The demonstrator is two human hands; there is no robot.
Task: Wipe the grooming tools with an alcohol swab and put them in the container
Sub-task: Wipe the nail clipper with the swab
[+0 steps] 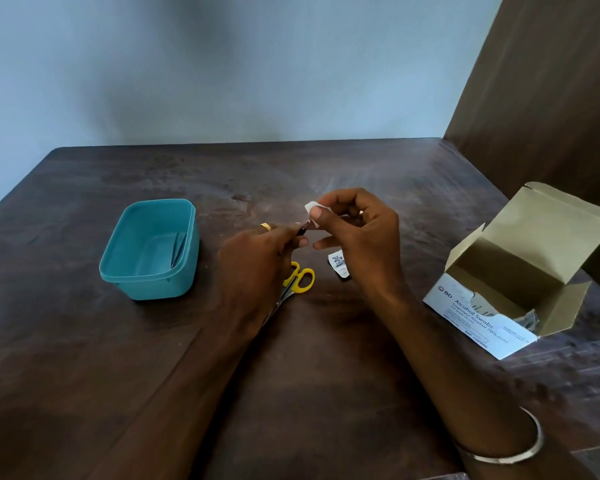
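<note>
Dark wooden table (326, 358) against a pale wall. Above its centre, the left hand (257, 261) pinches a small dark slender grooming tool (305, 229); the right hand (357, 230) pinches a white alcohol swab (311, 206) round its tip. Long axis runs left-right, tip rightward. Risk: thin tool slipping from the pinch, missing the teal plastic container (149, 251).

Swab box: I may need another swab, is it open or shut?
Open: the swab box has its top flaps raised, showing the inside.

Container (149, 249) left of scissors (300, 278)
</note>
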